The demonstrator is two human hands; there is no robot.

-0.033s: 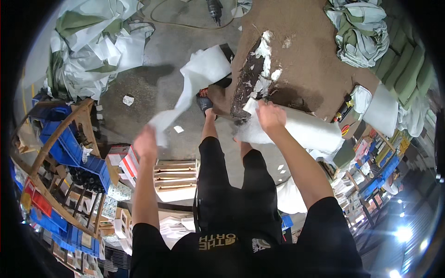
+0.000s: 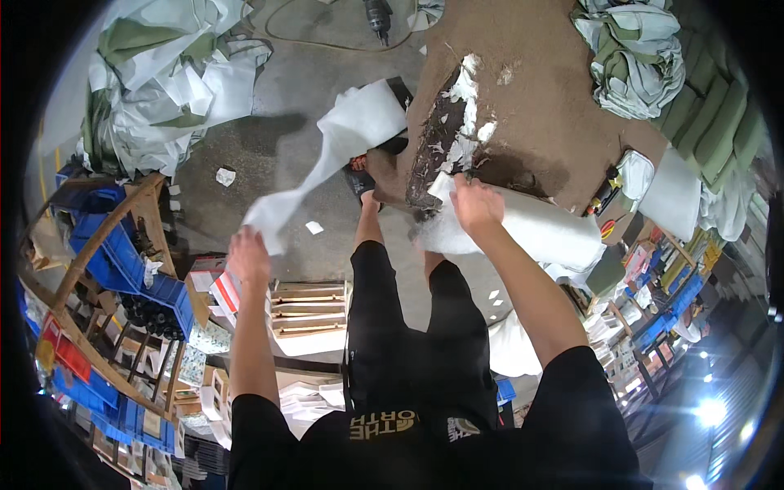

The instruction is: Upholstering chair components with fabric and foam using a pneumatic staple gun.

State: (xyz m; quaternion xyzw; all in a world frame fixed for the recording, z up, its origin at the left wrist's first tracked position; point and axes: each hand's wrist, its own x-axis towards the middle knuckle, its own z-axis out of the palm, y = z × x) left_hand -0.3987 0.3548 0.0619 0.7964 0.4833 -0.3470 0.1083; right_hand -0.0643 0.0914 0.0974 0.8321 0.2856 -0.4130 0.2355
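A long strip of soft white batting stretches from a dark-edged corner on the far side down to my left hand. That hand is closed around its loose end, held out to the left above the floor. My right hand presses on the left end of a thick white roll of batting, its fingers curled over the edge of the material. Torn, wispy fibres show beside that hand. The roll lies at the near edge of a large brown covered surface. Dark, frayed material with white scraps lies just beyond the roll.
A heap of white and green fabric lies at the far left; another bundle sits at the far right. Blue bins fill a wooden rack on the left. Red-yellow scissors are near the roll's right end. A power tool lies on the floor.
My left hand has shifted slightly left and down with the strip's loose end, and looks less blurred. The right hand stays on the roll.
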